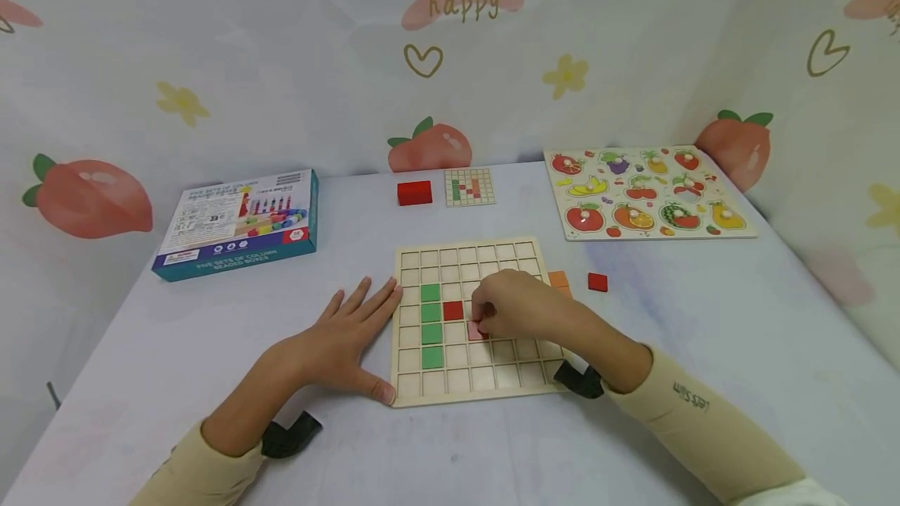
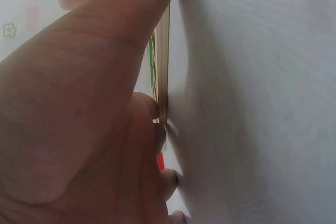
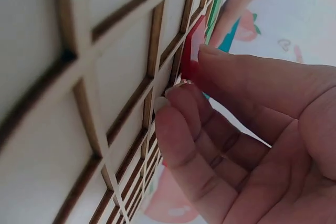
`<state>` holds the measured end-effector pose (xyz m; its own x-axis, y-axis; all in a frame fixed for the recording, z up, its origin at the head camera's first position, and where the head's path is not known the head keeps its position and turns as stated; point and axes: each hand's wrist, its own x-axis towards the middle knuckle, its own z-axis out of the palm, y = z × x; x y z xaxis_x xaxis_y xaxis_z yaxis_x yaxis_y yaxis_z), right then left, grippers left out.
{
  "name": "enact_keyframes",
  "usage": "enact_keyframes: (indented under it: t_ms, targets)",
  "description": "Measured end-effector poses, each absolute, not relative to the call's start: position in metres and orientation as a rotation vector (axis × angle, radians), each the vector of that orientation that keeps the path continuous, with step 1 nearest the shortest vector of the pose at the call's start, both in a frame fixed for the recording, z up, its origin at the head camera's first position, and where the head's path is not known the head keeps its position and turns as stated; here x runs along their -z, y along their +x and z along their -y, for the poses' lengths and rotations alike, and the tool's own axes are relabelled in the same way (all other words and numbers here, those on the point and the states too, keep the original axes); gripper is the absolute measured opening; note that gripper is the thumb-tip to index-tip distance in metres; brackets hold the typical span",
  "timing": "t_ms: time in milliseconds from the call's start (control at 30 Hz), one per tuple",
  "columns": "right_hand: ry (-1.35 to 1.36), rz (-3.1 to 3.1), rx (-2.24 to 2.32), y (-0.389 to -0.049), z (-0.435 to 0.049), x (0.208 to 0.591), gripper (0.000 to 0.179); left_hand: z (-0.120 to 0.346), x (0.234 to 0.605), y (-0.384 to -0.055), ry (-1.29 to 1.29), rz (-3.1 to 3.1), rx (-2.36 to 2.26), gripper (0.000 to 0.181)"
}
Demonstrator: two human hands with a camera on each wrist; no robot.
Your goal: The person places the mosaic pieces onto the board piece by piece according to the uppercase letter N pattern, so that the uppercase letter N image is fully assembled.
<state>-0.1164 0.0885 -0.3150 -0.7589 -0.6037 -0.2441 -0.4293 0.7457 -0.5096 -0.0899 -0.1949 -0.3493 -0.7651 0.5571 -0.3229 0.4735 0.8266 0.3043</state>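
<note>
A square wooden grid board (image 1: 410,385) lies on the table. Several green tiles (image 1: 431,312) fill a column at its left, and a red tile (image 1: 453,311) sits one column to their right. My right hand (image 1: 520,304) is over the board's middle, pinching another red tile (image 3: 193,48) that stands partly out of its cell; glare turns its face pinkish. My left hand (image 1: 337,354) lies spread beside the board, thumb at the near left corner and fingertips along the left edge. In the left wrist view, the palm hides most of the board (image 2: 164,61).
Orange tiles (image 1: 558,279) and a loose red tile (image 1: 598,282) lie right of the board. Behind it are a red block (image 1: 414,193) and a small pattern card (image 1: 469,187). A boxed bead set (image 1: 239,225) lies back left, a fruit puzzle (image 1: 650,209) back right.
</note>
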Motion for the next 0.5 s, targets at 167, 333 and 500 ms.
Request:
enact_keyframes:
  t_ms: [167, 333, 500]
  targets:
    - [-0.824, -2.576, 0.584, -0.115, -0.094, 0.314, 0.009, 0.195, 0.349, -0.090, 0.778, -2.607, -0.285, 0.137]
    - [-0.820, -2.622, 0.633, -0.118, -0.117, 0.310, 0.009, 0.195, 0.348, -0.090, 0.787, -2.609, -0.279, 0.137]
    - [-0.674, -2.662, 0.657, -0.125, -0.155, 0.302, 0.009, 0.195, 0.349, -0.090, 0.797, -2.607, -0.278, 0.136]
